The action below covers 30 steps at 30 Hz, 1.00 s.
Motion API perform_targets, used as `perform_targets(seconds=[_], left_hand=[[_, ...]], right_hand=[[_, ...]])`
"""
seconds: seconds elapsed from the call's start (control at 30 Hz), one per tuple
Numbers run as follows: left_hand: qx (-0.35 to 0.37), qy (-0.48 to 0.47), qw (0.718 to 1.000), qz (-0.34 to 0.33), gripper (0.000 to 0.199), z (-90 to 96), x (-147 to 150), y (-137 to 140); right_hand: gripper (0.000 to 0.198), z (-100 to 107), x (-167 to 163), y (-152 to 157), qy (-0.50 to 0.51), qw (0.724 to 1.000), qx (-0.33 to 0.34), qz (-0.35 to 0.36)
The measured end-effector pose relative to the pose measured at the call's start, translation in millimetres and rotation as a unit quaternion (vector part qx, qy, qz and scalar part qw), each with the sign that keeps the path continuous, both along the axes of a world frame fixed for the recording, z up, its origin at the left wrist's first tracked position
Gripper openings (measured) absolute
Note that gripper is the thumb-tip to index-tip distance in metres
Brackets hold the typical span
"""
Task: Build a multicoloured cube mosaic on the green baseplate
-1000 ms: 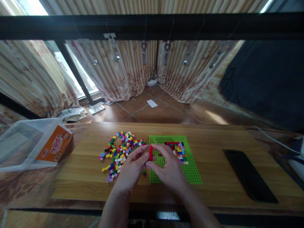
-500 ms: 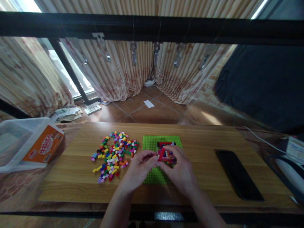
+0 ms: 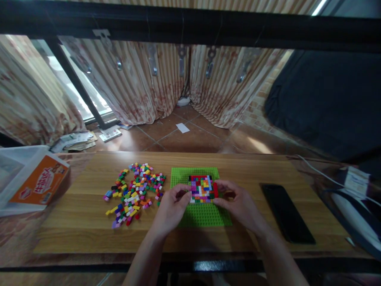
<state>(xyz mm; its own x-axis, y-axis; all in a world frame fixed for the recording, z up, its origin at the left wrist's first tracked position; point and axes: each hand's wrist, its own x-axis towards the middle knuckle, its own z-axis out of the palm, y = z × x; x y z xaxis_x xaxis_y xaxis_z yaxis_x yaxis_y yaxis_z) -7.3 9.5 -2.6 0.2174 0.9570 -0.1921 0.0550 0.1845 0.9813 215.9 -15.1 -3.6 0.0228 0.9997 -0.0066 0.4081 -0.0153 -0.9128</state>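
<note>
On the green baseplate (image 3: 205, 216) lies a multicoloured patch of toy building bricks (image 3: 200, 186) with a mostly red and black far row. A long red brick (image 3: 216, 190) stands along the patch's right edge. My right hand (image 3: 238, 200) pinches this red brick between thumb and fingers; whether it is pressed down cannot be made out. At the patch's left edge is my left hand (image 3: 174, 206), its thumb and curled forefinger closed against the bricks there. To the left, a loose pile of small coloured bricks (image 3: 137, 190) is spread on the wooden table (image 3: 86, 222).
A black phone (image 3: 287, 212) lies on the table to the right. Off the left end stands a clear plastic bin (image 3: 20, 153) with an orange box panel (image 3: 40, 180). A white cable (image 3: 321, 172) runs beyond the right side. A dark bar (image 3: 190, 29) crosses above.
My hands have moved apart from over the patch to its two sides. The red brick, tilted in my right hand before, is now upright along the patch's right edge. The view has shifted slightly.
</note>
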Motion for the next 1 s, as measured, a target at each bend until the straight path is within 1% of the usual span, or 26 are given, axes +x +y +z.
perform_targets(seconds=[0.1,0.23,0.43,0.57,0.67,0.8,0.9,1.0], left_hand=[[0.012,0.003,1.000,0.002,0.021,-2.1,0,0],[0.013,-0.008,1.000,0.012,0.020,-4.1,0,0],[0.002,-0.010,1.000,0.007,0.022,-1.8,1,-1],[0.000,-0.002,1.000,0.002,0.022,3.7,1,-1],[0.007,0.016,1.000,0.001,0.020,5.4,1,-2],[0.015,0.018,1.000,0.000,0.018,3.1,1,-3],[0.014,0.016,1.000,-0.005,0.019,1.1,1,-3],[0.016,0.024,1.000,-0.006,0.020,0.3,1,-3]], right_hand=[[0.049,-7,-1,3,0.018,1.000,-0.003,0.012],[0.051,-12,-3,4,0.027,1.000,-0.001,0.011],[0.053,-9,-4,5,0.021,1.000,-0.005,0.018],[0.054,-5,-3,4,0.048,0.999,-0.010,0.024],[0.053,-5,-3,5,0.088,0.996,-0.008,0.000],[0.043,-11,-3,7,0.144,0.988,-0.002,-0.050],[0.039,-15,-4,8,0.146,0.986,-0.007,-0.077],[0.037,-17,-3,9,0.143,0.986,-0.016,-0.082]])
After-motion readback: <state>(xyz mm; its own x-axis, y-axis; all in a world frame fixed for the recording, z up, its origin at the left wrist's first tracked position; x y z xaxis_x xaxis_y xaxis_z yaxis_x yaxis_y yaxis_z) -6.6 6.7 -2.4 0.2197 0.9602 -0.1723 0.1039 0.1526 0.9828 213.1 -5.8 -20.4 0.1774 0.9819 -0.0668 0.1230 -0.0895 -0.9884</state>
